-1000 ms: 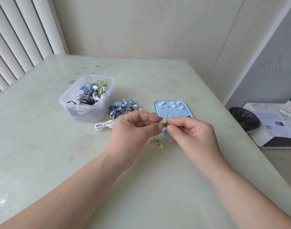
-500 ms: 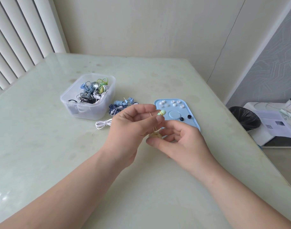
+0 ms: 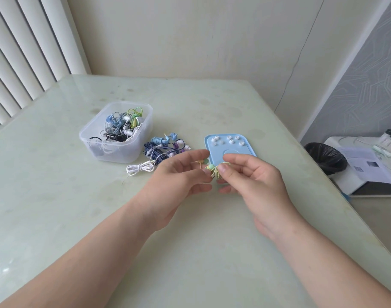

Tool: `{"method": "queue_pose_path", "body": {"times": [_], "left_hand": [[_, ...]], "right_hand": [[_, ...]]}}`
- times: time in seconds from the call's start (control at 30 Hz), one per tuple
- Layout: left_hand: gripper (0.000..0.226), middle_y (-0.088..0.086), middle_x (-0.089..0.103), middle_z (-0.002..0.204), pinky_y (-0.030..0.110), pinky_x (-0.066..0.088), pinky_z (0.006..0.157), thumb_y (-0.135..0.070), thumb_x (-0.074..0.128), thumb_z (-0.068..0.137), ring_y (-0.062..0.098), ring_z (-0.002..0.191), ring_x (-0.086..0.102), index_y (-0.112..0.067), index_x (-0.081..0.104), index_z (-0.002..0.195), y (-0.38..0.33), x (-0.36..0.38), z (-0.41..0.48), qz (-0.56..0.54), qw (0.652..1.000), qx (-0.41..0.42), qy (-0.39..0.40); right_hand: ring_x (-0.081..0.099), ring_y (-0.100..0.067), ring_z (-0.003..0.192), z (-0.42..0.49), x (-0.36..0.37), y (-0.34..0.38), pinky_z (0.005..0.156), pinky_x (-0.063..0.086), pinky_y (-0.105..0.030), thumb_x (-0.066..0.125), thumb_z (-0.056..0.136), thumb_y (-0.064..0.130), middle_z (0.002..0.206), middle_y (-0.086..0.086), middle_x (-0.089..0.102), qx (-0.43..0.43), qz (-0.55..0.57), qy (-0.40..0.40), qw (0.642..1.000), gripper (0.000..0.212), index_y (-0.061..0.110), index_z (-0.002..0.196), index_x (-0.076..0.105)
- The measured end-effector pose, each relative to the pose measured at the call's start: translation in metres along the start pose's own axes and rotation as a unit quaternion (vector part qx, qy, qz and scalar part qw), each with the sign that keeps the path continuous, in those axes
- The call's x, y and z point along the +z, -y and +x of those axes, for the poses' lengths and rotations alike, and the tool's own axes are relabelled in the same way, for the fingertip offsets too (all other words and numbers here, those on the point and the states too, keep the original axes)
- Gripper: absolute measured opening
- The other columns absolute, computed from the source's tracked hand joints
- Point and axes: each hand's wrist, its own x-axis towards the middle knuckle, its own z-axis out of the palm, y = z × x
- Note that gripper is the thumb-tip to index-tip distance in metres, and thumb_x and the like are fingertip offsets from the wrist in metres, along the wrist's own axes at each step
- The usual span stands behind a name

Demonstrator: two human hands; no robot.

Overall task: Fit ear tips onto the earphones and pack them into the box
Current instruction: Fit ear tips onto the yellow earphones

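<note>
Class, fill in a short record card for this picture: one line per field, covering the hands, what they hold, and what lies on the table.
Left hand: fingers spread, at the green earbuds
Right hand: pinching the bundled cable
Held item: yellow-green wired earphones, raised above the table
Clear plastic box: open, holds tangled earphones of several colours
Loose pile: blue and purple earphones, right of the box
White coiled cable: in front of that pile
Light blue lid: flat, white ear tips along its far edge
Surface: pale green glossy table
</note>
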Motion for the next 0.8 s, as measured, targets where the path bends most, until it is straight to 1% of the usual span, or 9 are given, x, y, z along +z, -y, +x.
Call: {"method": "queue_pose_path", "body": {"times": [0.1,0.23,0.33,0.4,0.47,0.53,0.6,0.67,0.8], "left_hand": [[0.017,0.007,0.067,0.084,0.039,0.06,0.083,-0.014,0.067,0.099,0.019,0.08,0.064,-0.012,0.075,0.114,0.002,0.001,-0.001,0.058,0.998,0.017,0.003],[0.024,0.022,0.063,0.084,0.049,0.06,0.075,-0.042,0.077,0.091,0.02,0.074,0.061,-0.024,0.077,0.106,0.005,0.004,-0.002,0.191,0.978,0.077,0.021],[0.023,0.022,0.07,0.087,0.058,0.057,0.068,-0.036,0.086,0.083,0.021,0.068,0.059,-0.028,0.076,0.102,0.001,0.004,-0.002,0.251,0.962,0.108,0.014],[0.016,0.011,0.074,0.081,0.055,0.059,0.067,-0.028,0.084,0.086,0.022,0.066,0.064,-0.025,0.076,0.098,-0.011,0.002,-0.004,0.254,0.96,0.119,-0.012],[0.012,0.01,0.073,0.079,0.052,0.059,0.064,-0.029,0.081,0.088,0.033,0.068,0.068,-0.023,0.075,0.096,-0.027,-0.004,-0.006,0.27,0.953,0.135,-0.041],[0.008,0.01,0.072,0.077,0.046,0.058,0.06,-0.03,0.077,0.09,0.031,0.067,0.068,-0.024,0.073,0.094,-0.046,-0.021,-0.005,0.293,0.941,0.152,-0.07],[0.005,-0.003,0.064,0.064,0.031,0.051,0.055,-0.03,0.075,0.091,0.015,0.057,0.059,-0.026,0.072,0.089,-0.063,-0.045,0.0,0.338,0.919,0.172,-0.113],[0.005,-0.009,0.055,0.059,0.023,0.04,0.055,-0.03,0.075,0.088,0.007,0.053,0.05,-0.026,0.071,0.088,-0.084,-0.071,0.009,0.409,0.873,0.191,-0.183],[0.016,-0.007,0.063,0.074,0.027,0.041,0.063,-0.036,0.068,0.091,0.022,0.075,0.061,-0.023,0.071,0.099,-0.116,-0.116,0.031,0.54,0.793,0.136,-0.248]], "right_hand": [[0.075,-0.021,0.083,0.001,0.001,-0.001,0.073,0.061,-0.034,0.079,0.087,0.012,0.092,-0.008,0.079,-0.005,0.006,-0.002,1.0,0.021,0.014,0.108,0.075],[0.074,-0.016,0.075,0.001,0.002,0.004,0.069,0.059,-0.031,0.082,0.085,0.016,0.083,-0.006,0.079,-0.003,0.001,-0.016,1.0,0.022,0.013,0.105,0.075],[0.069,-0.018,0.064,0.004,0.008,0.01,0.065,0.058,-0.033,0.086,0.08,0.017,0.074,-0.011,0.076,-0.01,-0.002,-0.032,0.999,0.021,0.007,0.095,0.076],[0.068,-0.019,0.064,0.007,0.019,0.017,0.066,0.058,-0.035,0.085,0.081,0.02,0.074,-0.014,0.076,-0.016,0.001,-0.02,1.0,0.016,0.008,0.089,0.079],[0.068,-0.017,0.069,0.013,0.03,0.028,0.064,0.056,-0.034,0.08,0.086,0.026,0.077,-0.009,0.077,-0.025,-0.017,0.0,1.0,0.014,0.012,0.087,0.081],[0.068,-0.015,0.072,0.021,0.046,0.04,0.061,0.054,-0.034,0.073,0.093,0.031,0.081,-0.002,0.077,-0.03,-0.043,0.044,0.998,0.018,0.015,0.09,0.081],[0.068,-0.014,0.071,0.031,0.063,0.049,0.06,0.053,-0.034,0.071,0.095,0.032,0.091,-0.003,0.078,-0.027,-0.07,0.078,0.994,0.015,0.02,0.096,0.08],[0.068,-0.012,0.067,0.039,0.08,0.054,0.056,0.052,-0.031,0.072,0.095,0.027,0.097,-0.006,0.077,-0.023,-0.081,0.089,0.992,0.009,0.021,0.1,0.077],[0.068,-0.011,0.063,0.048,0.106,0.06,0.054,0.053,-0.029,0.072,0.095,0.022,0.098,-0.005,0.074,0.001,-0.084,0.111,0.99,0.012,0.016,0.104,0.075]]}}
